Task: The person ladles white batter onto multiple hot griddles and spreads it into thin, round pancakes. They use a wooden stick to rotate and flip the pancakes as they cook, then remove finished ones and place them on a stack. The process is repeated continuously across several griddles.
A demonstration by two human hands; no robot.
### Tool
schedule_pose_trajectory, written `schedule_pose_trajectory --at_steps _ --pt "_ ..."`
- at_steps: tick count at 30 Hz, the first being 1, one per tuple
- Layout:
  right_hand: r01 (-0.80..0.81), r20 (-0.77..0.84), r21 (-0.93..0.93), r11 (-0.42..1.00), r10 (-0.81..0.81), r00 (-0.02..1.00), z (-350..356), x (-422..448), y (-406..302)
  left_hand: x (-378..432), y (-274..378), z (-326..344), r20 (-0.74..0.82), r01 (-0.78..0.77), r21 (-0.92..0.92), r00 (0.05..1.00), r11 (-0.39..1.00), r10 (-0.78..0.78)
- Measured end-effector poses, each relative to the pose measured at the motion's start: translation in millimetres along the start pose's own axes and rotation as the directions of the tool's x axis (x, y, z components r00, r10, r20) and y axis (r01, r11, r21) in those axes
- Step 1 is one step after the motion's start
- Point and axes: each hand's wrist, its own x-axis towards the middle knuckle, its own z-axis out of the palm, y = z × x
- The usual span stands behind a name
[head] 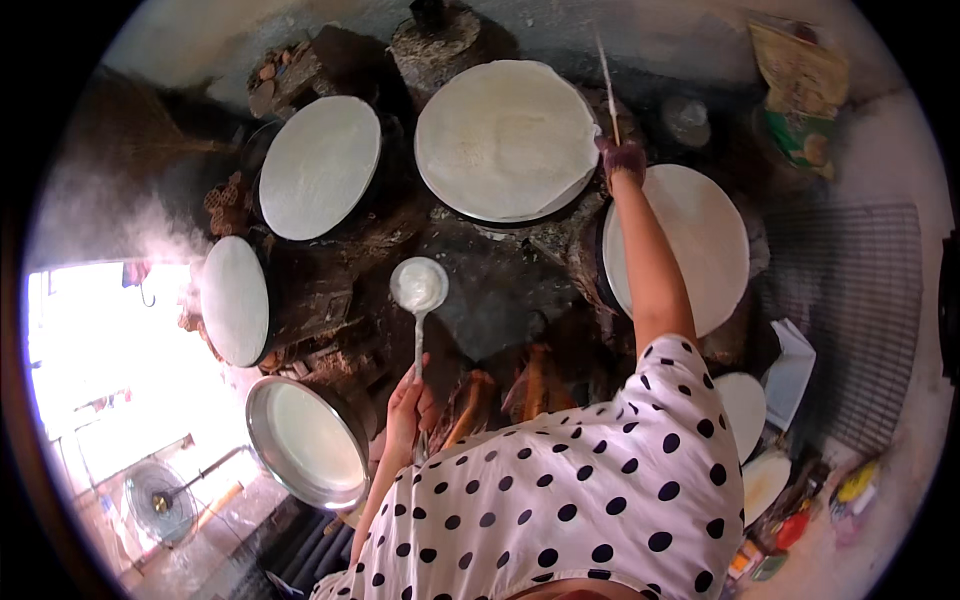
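My left hand (409, 411) grips the long handle of a ladle (420, 286), whose bowl has white batter in it. The ladle is held over the dark middle of the stove area. My right hand (625, 160), in a dark purple glove, is at the right edge of a thin round pancake sheet (504, 141) on the far griddle. It holds a thin stick (609, 82) pointing away from me. A fold of the sheet's rim seems to be at the fingers; whether they pinch it, I cannot tell. Below my right forearm lies another pale round sheet (716, 247) on a griddle.
Two more coated griddles, one upper left (321, 169) and one farther left (235, 301), stand near a steel basin (311, 442) of white batter. Honeycomb briquettes (223, 202) sit by them. A fan (159, 501) is lower left, a wire rack (847, 315) right.
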Motion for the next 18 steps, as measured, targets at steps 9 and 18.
schedule_pose_trajectory --at_steps 9,18 --pt "0.22 -0.017 -0.21 0.953 -0.228 0.973 7 -10 -33 -8 -2 18 -0.172 -0.087 -0.108 0.983 0.99 0.067" --pt "0.093 -0.349 0.715 0.693 0.239 0.906 -186 -191 63 20 14 1 0.145 0.012 -0.078 0.989 0.997 0.0"
